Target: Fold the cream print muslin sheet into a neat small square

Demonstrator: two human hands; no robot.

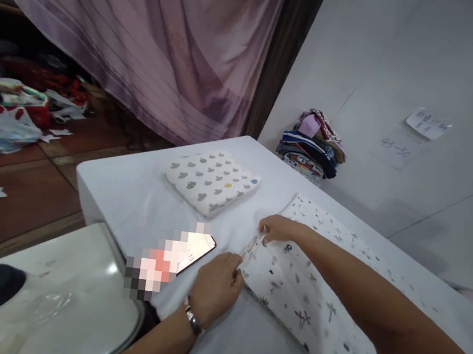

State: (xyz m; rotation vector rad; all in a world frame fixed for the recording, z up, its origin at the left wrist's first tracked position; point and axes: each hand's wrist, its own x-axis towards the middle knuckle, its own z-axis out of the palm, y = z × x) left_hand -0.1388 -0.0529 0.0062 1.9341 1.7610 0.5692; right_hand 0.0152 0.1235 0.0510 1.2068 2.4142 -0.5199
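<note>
A white cloth [303,294] with small palm trees and other little figures printed on it lies on the near right part of the white table [132,187], running toward the person. Both hands have its far end. The right hand [279,229] is closed, fingers curled over the far corner of the layered edge; the left hand [217,284], a silver bracelet [192,315] on its wrist, is closed too and pinches the other corner, nearer the phone.

Just to the left of that hand I see the phone [196,252], its screen lit, partly blurred out. Beyond it sits a folded cloth [212,182] with grey, green, yellow and blue motifs, apart from the one being held. More of the palm-tree print [342,230] stretches flat along the right side, behind the right forearm.

Against the wall, past the table's far edge, there's a pile of folded fabrics [311,146], and two handwritten notes are on the wall; the lower [396,150] reads 45-50. A pinkish curtain [184,38] hangs behind, with plastic bags [3,128] on the tiled floor at left.
</note>
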